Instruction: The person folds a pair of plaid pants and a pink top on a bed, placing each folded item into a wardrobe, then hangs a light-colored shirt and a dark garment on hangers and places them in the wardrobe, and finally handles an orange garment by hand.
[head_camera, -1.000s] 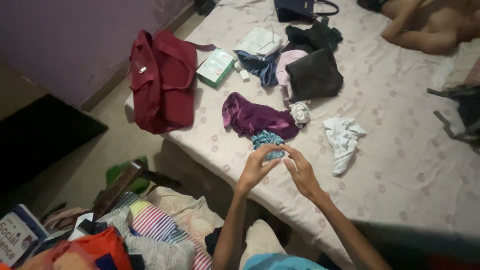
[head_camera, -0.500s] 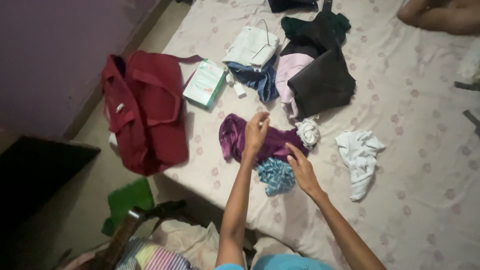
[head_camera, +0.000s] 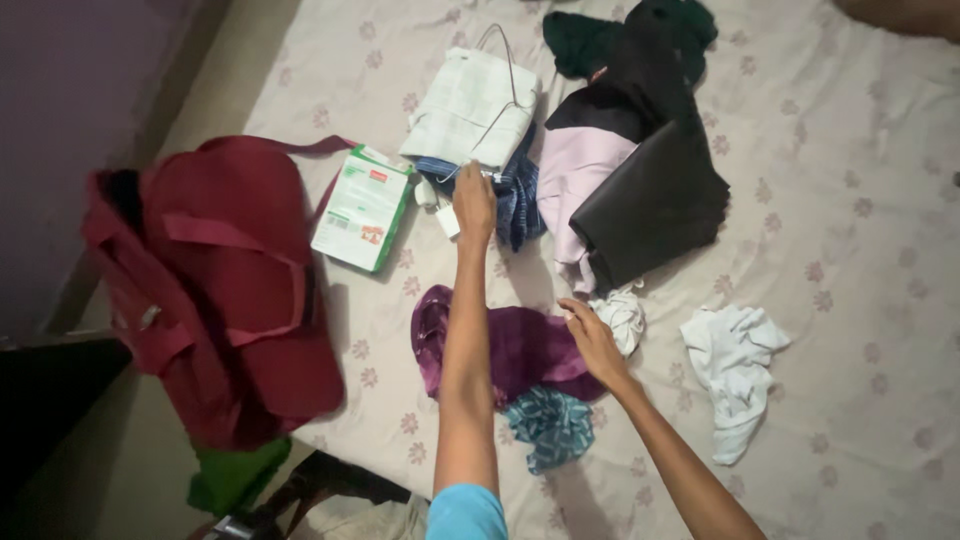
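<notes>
Green-and-white flat box (head_camera: 363, 208): on bed (head_camera: 860, 260), just right of red bag (head_camera: 215, 290). Left hand (head_camera: 473, 205): right of box, closed on white charger (head_camera: 445, 215). Right hand (head_camera: 592, 340): loosely open, resting on purple cloth (head_camera: 500, 350).

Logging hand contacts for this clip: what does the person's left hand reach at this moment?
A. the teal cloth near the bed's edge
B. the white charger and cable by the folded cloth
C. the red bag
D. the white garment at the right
B: the left hand is stretched out to the white charger and cable beside the folded white cloth, well away from the other three things.
</notes>
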